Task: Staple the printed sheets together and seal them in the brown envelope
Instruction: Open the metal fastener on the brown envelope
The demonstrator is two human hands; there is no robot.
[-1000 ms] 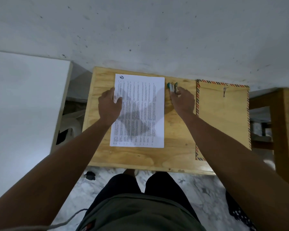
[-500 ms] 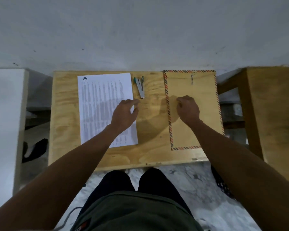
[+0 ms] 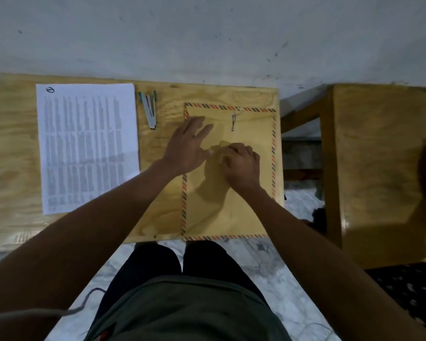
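Observation:
The printed sheets (image 3: 86, 143) lie flat on the left part of the small wooden table (image 3: 12, 168). A silver stapler with green ends (image 3: 149, 110) rests just right of their top corner. The brown envelope (image 3: 231, 207), edged with red and blue stripes and with a string clasp (image 3: 233, 121) near its top, lies on the right part of the table. My left hand (image 3: 187, 146) is spread flat on the envelope's upper left area. My right hand (image 3: 241, 163) rests on the envelope's middle with its fingers curled. Neither hand holds anything that I can see.
A second wooden table (image 3: 379, 168) stands to the right, across a narrow gap. A grey wall runs right behind both. Marble floor (image 3: 280, 279) and my legs are below, with a dark patterned mat (image 3: 408, 291) at lower right and a grey cable (image 3: 84, 303) at lower left.
My left hand left the sheets and moved right onto the envelope. The envelope has slid toward me from the table's far edge. My right hand stayed on it.

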